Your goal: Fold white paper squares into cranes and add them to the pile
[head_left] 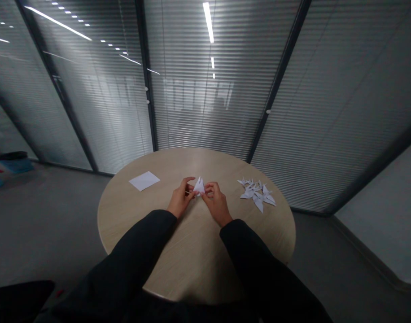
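Observation:
A small white folded paper piece (199, 185) stands pointed upward between my two hands above the round wooden table (178, 260). My left hand (180, 198) pinches its left side with closed fingers. My right hand (216, 201) pinches its right side, fingers curled together. Both arms wear dark sleeves.
A flat white paper sheet (144, 180) lies on the table to the left. A pile of several folded white paper shapes (257, 193) lies to the right. Glass walls with blinds stand behind the table. A blue object (13, 162) sits on the floor far left.

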`<state>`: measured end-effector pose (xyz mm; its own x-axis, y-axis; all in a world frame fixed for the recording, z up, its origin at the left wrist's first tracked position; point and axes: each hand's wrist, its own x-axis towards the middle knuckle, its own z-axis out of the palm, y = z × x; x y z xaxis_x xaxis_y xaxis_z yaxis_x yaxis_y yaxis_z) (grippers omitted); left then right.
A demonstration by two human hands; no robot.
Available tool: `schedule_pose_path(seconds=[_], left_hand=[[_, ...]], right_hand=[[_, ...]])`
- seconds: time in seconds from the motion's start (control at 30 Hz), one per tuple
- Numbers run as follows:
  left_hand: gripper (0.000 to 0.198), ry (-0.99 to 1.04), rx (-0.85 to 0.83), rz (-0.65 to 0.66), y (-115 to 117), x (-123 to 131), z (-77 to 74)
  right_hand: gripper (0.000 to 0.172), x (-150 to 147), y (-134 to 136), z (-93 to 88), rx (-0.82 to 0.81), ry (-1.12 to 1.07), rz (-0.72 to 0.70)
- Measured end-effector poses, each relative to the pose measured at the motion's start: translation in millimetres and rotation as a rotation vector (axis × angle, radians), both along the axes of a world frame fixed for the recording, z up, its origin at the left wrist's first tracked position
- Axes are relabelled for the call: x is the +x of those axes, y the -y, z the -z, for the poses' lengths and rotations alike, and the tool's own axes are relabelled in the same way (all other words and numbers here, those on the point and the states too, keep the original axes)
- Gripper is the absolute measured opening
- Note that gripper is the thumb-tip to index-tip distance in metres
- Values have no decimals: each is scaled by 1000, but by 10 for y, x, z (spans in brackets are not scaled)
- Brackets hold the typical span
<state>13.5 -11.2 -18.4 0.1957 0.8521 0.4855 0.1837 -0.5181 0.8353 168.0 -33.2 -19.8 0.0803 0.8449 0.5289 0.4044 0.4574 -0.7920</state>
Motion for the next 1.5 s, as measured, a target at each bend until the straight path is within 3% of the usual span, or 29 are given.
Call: schedule_pose_path(seconds=[0.07,0.23,0.33,0.47,0.83,1.0,1.2,1.5], left_hand=[[48,42,-36,3,-5,10,1],[29,47,-104,11,-7,4,-28],[29,32,-121,-22,-4,-1,-38],[31,54,-126,-48,-3,3,-30],[33,66,-99,2,7,26,-30],[28,26,-57,-7,14,-9,-58],[25,-61,-2,36,32,5,-54],[22,-117,59,-9,54,5,-73]], right_hand=[[24,-3,5,-6,-12,-6,12],[27,1,14,-12,-37,-7,6],[31,4,0,9,-74,-25,-3],[23,6,-31,54,-144,-31,-16],[14,36,-29,63,-135,11,-109],[20,38,-4,44,-80,49,-131],[24,65,-22,45,-34,61,-116],[20,20,45,2,-37,110,-116]])
